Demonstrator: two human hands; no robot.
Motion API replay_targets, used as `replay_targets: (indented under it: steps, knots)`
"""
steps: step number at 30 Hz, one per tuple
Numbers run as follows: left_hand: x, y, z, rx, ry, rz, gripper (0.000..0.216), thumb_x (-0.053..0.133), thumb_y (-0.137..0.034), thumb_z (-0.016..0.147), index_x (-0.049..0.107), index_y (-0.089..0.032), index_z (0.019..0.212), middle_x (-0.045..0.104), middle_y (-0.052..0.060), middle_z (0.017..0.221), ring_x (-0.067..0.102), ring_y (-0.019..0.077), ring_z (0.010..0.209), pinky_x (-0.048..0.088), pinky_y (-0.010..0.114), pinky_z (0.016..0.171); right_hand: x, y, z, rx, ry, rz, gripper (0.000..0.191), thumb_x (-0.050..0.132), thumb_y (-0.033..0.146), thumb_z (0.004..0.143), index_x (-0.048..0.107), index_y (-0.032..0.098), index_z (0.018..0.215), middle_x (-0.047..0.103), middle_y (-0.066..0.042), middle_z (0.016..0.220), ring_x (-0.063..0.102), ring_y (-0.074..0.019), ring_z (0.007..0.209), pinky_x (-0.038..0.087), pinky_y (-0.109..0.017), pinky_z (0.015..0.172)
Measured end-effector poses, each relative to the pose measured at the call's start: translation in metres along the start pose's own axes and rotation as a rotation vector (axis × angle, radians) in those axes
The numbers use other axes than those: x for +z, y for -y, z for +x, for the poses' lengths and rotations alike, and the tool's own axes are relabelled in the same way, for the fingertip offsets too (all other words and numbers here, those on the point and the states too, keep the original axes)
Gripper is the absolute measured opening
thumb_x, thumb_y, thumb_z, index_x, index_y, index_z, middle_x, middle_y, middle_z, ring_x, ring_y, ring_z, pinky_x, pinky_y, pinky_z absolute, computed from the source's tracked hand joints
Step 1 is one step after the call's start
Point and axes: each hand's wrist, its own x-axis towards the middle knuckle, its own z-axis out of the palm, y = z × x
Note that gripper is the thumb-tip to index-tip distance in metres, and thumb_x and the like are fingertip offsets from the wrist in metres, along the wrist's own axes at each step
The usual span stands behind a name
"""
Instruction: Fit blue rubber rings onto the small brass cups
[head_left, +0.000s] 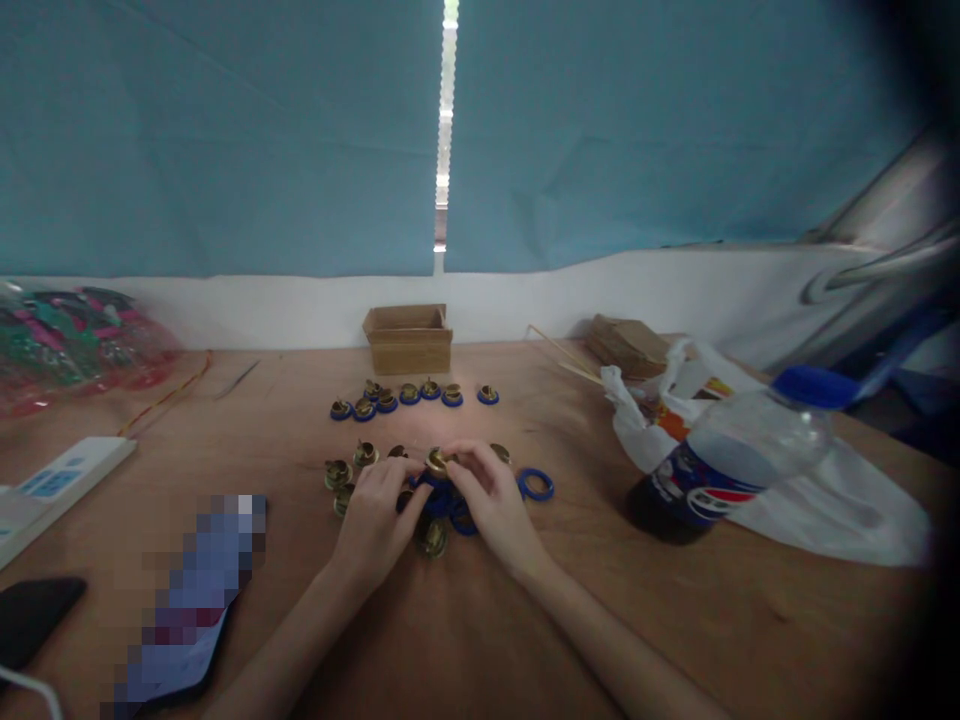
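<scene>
We see a brass cap (436,462) above the tabletop (592,620), at our right hand's (491,495) ten o'clock, its fingers closed on it; no clear long axis. Left hand (379,505): cap at two o'clock, fingers close together, grip unclear.

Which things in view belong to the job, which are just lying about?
Job:
brass piece between left hand and right hand
loose brass pieces
loose blue ring
row of brass pieces on blue rings
perhaps the cardboard box

Probably just lying about:
phone
power strip
soda bottle
plastic bag
</scene>
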Motion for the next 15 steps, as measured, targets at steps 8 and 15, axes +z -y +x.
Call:
replay_targets:
  steps: [8, 15]
  knots:
    - [0.003, 0.002, -0.001, -0.001, 0.003, 0.037, 0.010, 0.057, -0.017, 0.085, 0.056, -0.021, 0.094, 0.066, 0.004, 0.092, 0.059, 0.0234, 0.090, 0.045, 0.040, 0.084, -0.001, -0.019, 0.001, -0.105, 0.067, -0.167, 0.009, 0.060, 0.025, 0.084, 0.062, 0.022, 0.093, 0.066, -0.005, 0.095, 0.063, -0.0202, 0.092, 0.051, -0.035, 0.082]
    - [0.004, 0.000, 0.000, -0.044, 0.005, -0.064, 0.030, 0.053, -0.011, 0.082, 0.056, -0.021, 0.110, 0.066, 0.007, 0.107, 0.060, 0.0237, 0.102, 0.045, 0.041, 0.092, 0.000, -0.024, 0.002, -0.118, -0.043, -0.152, 0.010, 0.063, 0.028, 0.084, 0.060, 0.021, 0.091, 0.066, -0.005, 0.094, 0.064, -0.0206, 0.091, 0.051, -0.036, 0.084]
